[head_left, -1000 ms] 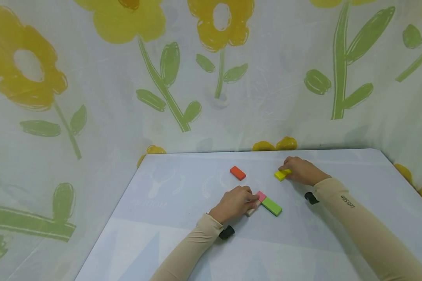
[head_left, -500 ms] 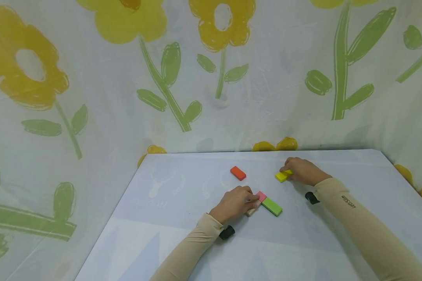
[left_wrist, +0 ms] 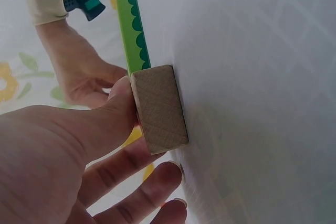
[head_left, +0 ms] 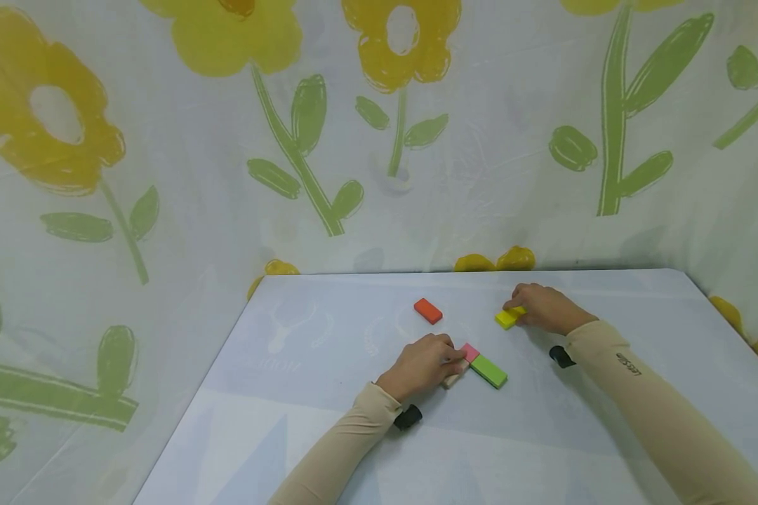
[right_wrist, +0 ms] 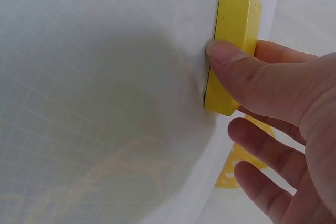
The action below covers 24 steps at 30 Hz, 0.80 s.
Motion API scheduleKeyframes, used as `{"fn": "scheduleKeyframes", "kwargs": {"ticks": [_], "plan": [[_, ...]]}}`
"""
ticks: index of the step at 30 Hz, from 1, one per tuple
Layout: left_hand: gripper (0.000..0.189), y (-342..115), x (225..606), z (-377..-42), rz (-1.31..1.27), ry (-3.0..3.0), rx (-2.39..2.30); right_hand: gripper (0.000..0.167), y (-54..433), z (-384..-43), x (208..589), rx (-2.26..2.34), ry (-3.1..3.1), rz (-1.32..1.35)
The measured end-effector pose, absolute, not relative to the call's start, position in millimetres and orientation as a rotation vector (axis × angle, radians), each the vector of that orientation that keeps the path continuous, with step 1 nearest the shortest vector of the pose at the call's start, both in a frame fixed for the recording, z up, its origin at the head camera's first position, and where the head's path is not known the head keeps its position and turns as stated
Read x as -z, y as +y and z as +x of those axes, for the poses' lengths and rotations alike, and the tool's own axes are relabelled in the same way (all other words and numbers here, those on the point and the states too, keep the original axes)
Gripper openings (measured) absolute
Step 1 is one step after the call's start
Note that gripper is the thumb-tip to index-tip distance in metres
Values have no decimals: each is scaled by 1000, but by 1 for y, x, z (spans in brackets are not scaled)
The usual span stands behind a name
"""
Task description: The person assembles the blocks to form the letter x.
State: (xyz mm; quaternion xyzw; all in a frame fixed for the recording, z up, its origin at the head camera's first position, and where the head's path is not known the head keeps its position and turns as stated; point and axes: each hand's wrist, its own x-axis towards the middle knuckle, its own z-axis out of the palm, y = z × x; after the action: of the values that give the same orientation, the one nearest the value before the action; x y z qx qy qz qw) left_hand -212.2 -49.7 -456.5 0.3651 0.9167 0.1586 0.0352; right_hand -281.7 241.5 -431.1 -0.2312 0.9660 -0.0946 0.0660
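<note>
In the head view my left hand [head_left: 424,365] pinches a bare-wood block [left_wrist: 160,109] between thumb and fingers, low at the tabletop. A pink block face [head_left: 470,351] shows just past the fingertips; I cannot tell if it belongs to the same block. Touching or nearly touching it, a green block [head_left: 489,370] lies flat, its side marked with dark green scallops in the left wrist view. Farther back on the right, my right hand [head_left: 546,308] grips a yellow block [right_wrist: 229,22], thumb on one face and fingers behind. The fingers partly cover both held blocks.
An orange-red block [head_left: 428,311] lies by itself at the back of the white table [head_left: 328,421], left of the yellow one. Behind the table's far edge hangs a flower-patterned cloth [head_left: 480,175]. Dark cameras [head_left: 408,418] are strapped under both wrists.
My right hand and the yellow block have shifted very slightly right and nearer. My left hand and the other blocks stay in place; the head view drifts a little.
</note>
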Motion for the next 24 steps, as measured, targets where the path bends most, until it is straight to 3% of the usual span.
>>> {"fn": "scheduleKeyframes", "kwargs": {"ticks": [24], "plan": [[34, -50, 454, -212, 1128, 2821, -474, 35, 238, -275, 429, 329, 2912, -734]]}}
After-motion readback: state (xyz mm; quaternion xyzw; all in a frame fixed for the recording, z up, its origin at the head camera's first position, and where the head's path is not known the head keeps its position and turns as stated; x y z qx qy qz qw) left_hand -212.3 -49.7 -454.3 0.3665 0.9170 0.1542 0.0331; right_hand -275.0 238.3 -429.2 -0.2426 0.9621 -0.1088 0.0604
